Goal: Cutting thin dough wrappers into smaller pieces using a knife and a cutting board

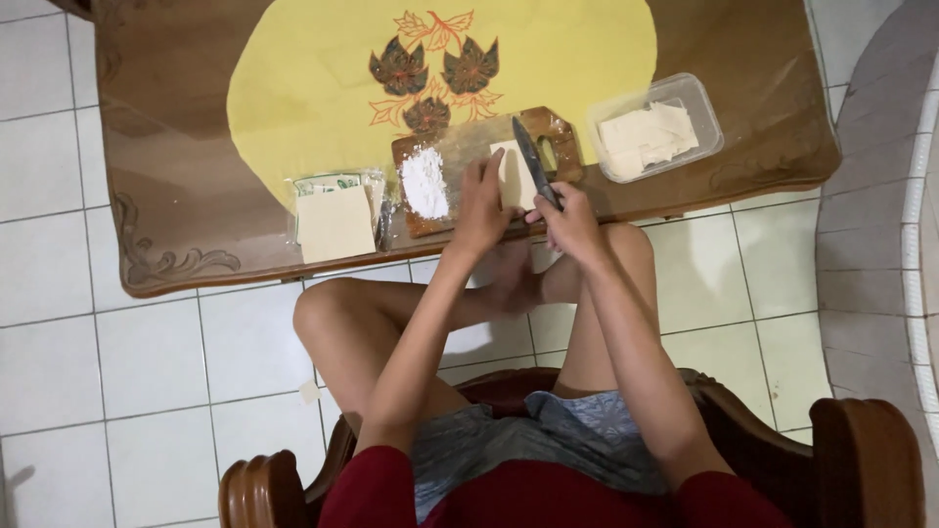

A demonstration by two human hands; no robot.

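Note:
A wooden cutting board (562,130) lies at the near edge of a low wooden table (166,147). On it sit a pile of white flour (424,182) and a pale square dough sheet (513,171). My left hand (481,203) rests on the sheet's left side, fingers pressing it down. My right hand (569,221) grips the handle of a dark-bladed knife (531,158); its blade points away from me and lies over the sheet's right part.
An opened plastic pack of square dough sheets (335,221) lies left of the board. A clear plastic container (706,125) with cut dough pieces stands to the right. A yellow mat with a leaf pattern (293,78) covers the table's middle. I sit on a wooden chair (866,460) over white floor tiles.

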